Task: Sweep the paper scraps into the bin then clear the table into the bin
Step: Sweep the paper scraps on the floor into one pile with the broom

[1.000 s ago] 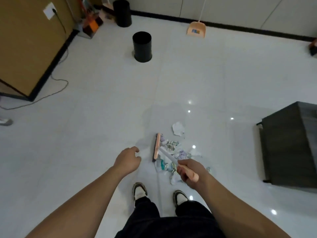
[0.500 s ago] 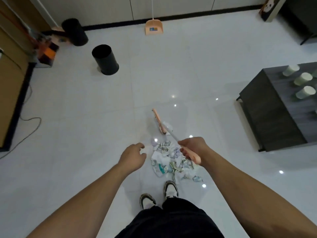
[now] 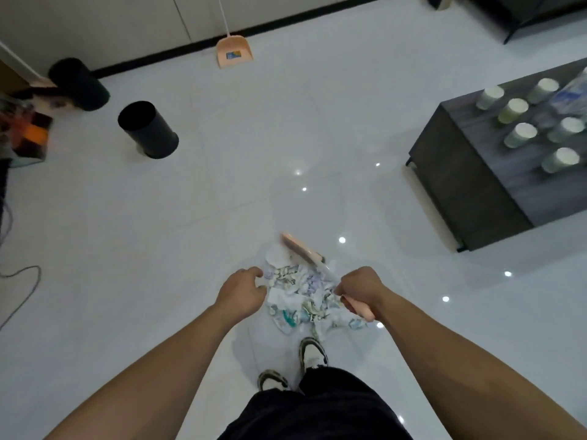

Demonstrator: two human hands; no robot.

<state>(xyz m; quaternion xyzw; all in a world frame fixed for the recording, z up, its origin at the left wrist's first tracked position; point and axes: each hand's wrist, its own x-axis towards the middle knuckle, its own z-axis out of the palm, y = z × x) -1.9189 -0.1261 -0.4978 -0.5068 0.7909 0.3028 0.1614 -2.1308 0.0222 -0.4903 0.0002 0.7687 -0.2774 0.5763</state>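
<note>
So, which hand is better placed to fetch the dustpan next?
Left. The left hand is empty and open, while the right hand grips the broom beside the paper scraps. The dustpan stands far away.

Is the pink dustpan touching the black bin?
Apart. The head view shows the pink dustpan by the far wall and the black bin off to its left, with bare white floor between them.

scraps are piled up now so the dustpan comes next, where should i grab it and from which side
Take the dustpan by its long thin white handle, which rises from the back of the scoop against the wall. The open mouth faces into the room and lies flat on the floor, so there is little to grip low down. Come from the room side with the free left hand; the right hand holds the broom.
</note>
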